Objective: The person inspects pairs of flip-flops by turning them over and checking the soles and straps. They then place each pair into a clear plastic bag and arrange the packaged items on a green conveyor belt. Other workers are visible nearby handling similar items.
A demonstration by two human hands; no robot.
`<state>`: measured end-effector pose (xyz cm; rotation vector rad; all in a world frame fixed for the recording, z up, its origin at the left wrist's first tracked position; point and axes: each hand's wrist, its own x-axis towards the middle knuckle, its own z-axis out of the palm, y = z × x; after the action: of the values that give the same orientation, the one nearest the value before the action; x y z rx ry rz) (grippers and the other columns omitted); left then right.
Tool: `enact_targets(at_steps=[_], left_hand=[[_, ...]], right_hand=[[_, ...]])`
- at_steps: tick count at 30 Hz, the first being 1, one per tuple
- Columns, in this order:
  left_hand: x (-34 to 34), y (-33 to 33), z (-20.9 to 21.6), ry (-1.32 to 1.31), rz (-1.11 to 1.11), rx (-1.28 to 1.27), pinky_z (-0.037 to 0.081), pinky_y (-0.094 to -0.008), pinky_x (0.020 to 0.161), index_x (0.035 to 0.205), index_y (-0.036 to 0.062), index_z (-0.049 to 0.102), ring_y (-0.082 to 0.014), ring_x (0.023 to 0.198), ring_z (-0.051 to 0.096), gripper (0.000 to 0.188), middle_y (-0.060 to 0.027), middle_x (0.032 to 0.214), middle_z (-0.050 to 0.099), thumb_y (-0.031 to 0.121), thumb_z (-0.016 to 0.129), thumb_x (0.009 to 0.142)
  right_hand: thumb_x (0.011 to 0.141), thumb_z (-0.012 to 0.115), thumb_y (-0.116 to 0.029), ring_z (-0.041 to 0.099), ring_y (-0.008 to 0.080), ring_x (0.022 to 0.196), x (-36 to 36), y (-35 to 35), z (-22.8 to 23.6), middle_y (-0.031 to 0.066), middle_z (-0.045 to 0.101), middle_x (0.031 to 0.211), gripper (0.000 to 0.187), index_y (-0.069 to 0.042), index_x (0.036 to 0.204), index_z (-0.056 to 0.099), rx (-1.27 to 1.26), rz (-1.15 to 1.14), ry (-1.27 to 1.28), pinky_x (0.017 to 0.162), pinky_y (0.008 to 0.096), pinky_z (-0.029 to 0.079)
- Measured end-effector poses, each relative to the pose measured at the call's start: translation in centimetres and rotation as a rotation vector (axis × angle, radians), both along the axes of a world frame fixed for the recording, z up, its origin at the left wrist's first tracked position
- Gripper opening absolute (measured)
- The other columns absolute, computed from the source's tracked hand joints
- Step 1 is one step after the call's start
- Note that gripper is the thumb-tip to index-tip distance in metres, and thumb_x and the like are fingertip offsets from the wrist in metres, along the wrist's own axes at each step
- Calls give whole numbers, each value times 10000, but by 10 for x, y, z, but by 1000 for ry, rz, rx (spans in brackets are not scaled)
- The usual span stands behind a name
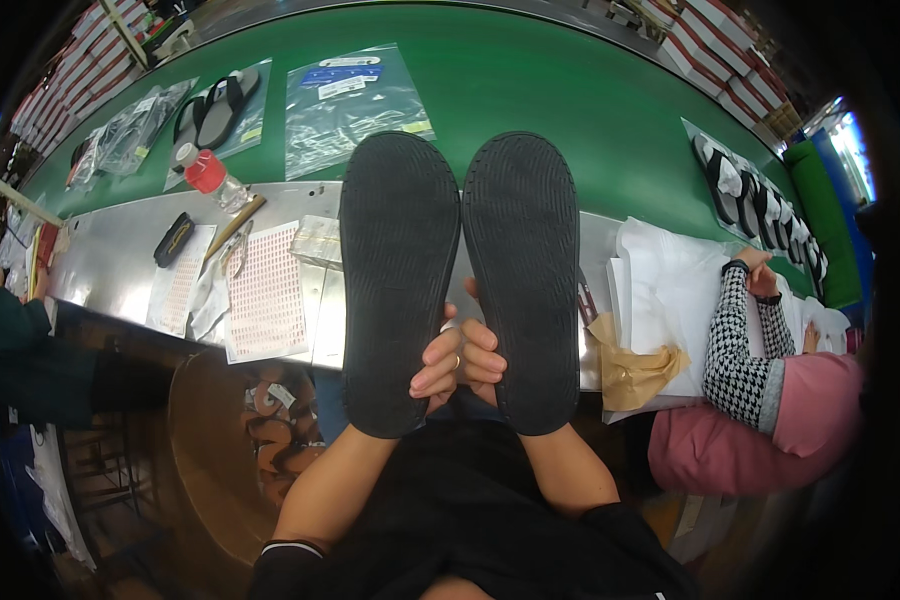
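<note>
Two black sandals (400, 270) (523, 270) are held up side by side in front of me, their ribbed soles facing me and their toe ends pointing away. My left hand (438, 368) grips the left sandal near its heel, fingers curled over the inner edge, a ring on one finger. My right hand (484, 352) holds the right sandal the same way, its fingertips on the inner edge of the sole. The straps and upper sides are hidden behind the soles. The sandals nearly touch at their middles.
Clear plastic bags (355, 115), one with sandals (228, 108), lie on the green belt (610, 130). On the metal ledge (110, 250) are a bottle (210, 175), a dark case (174, 240) and label sheets (267, 290). White paper (665, 290) lies right, beside a co-worker's checked sleeve (727, 335).
</note>
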<state>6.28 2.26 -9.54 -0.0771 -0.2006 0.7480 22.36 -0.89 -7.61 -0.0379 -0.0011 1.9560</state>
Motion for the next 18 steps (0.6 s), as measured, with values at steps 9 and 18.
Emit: enact_targets(at_steps=[9, 18], left_hand=[[5, -1, -13, -5, 13, 22, 465, -277, 365, 1267, -89, 449, -216, 495, 548, 528, -165, 804, 538, 363, 361, 1010], [-15, 0, -18, 897, 247, 446, 437, -282, 414, 1209, -76, 485, -193, 507, 554, 556, -136, 735, 572, 428, 452, 978]], right_hand=[[943, 464, -545, 515, 207, 708, -3, -1, -10, 153, 538, 920, 764, -51, 1497, 285, 45, 15, 120, 630, 311, 445], [957, 529, -347, 539, 187, 580, 8, -1, -35, 110, 568, 824, 571, -50, 1424, 391, -111, -100, -742, 514, 297, 459]])
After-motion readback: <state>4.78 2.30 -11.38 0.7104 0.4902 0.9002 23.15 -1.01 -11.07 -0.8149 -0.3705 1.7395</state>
